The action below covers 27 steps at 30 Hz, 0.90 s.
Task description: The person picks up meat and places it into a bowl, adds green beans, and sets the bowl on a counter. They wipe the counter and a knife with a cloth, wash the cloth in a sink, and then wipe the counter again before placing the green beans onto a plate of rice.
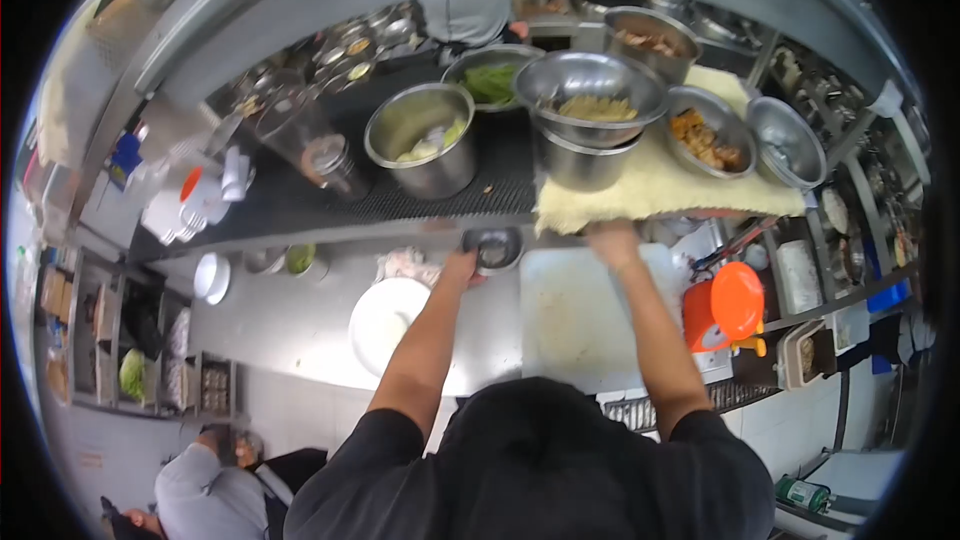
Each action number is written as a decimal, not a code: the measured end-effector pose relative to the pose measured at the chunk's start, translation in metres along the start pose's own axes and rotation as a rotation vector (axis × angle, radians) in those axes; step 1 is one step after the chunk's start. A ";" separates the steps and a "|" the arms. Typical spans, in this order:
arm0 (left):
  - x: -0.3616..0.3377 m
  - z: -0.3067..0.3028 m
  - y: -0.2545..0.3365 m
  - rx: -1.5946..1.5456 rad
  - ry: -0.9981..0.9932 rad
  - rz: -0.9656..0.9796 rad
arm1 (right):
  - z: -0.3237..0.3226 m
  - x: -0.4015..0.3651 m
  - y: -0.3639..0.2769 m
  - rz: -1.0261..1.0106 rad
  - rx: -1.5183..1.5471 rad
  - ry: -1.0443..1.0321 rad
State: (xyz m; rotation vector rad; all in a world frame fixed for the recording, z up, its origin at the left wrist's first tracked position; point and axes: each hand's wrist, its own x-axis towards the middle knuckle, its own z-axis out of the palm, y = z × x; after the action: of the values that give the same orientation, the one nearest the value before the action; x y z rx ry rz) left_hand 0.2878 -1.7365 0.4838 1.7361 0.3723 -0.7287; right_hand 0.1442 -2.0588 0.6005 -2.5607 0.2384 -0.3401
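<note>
My left hand [462,266] grips the rim of a small steel bowl [494,248] that sits on the steel counter just under the front edge of the shelf. My right hand [610,236] reaches up to the front edge of a yellow cloth [660,190] that hangs over the shelf. Its fingers are hidden at the cloth's edge, so its grip does not show. Below my right forearm lies a white cutting board [575,315]. A white plate [385,322] sits left of my left forearm.
Steel bowls of food stand on the shelf: a deep one [425,150], stacked ones [590,105], one with greens [490,80], one with orange pieces [708,135]. An orange lidded container [730,305] is at the right. Another person [200,490] crouches at the lower left.
</note>
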 end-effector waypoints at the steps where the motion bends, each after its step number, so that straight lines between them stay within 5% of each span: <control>1: -0.005 0.003 0.000 0.034 0.001 0.073 | -0.014 -0.021 -0.016 0.126 0.145 -0.169; 2: -0.012 0.002 -0.004 0.066 0.014 0.139 | -0.014 -0.050 -0.021 -0.140 0.235 -0.061; 4: 0.000 -0.005 -0.010 0.101 -0.013 0.164 | -0.095 -0.081 -0.098 -0.083 0.359 -0.523; 7: -0.024 -0.016 -0.004 -0.021 -0.028 0.254 | -0.200 -0.094 -0.198 -0.166 0.335 -0.642; 8: -0.045 -0.019 0.003 -0.087 -0.039 0.295 | -0.228 -0.092 -0.225 -0.195 0.329 -0.614; 12: -0.124 -0.058 0.020 0.074 -0.087 0.402 | -0.264 -0.046 -0.292 -0.565 -0.143 0.175; 14: -0.147 -0.080 0.008 0.065 -0.157 0.412 | -0.266 0.000 -0.319 -0.552 -0.327 0.206; 16: -0.171 -0.101 -0.005 0.005 -0.228 0.375 | -0.255 0.051 -0.336 -0.390 -0.535 0.080; 23: -0.220 -0.147 -0.027 0.003 -0.338 0.331 | -0.194 0.246 -0.300 -0.359 -0.838 -0.486; 27: -0.224 -0.160 -0.035 0.000 -0.313 0.382 | -0.180 0.264 -0.289 -0.319 -0.944 -0.759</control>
State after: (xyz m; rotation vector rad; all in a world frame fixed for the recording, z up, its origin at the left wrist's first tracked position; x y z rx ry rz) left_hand 0.1426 -1.5470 0.6254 1.5978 -0.1707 -0.7021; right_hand 0.3725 -1.9670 0.9539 -3.3963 -0.3956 0.8384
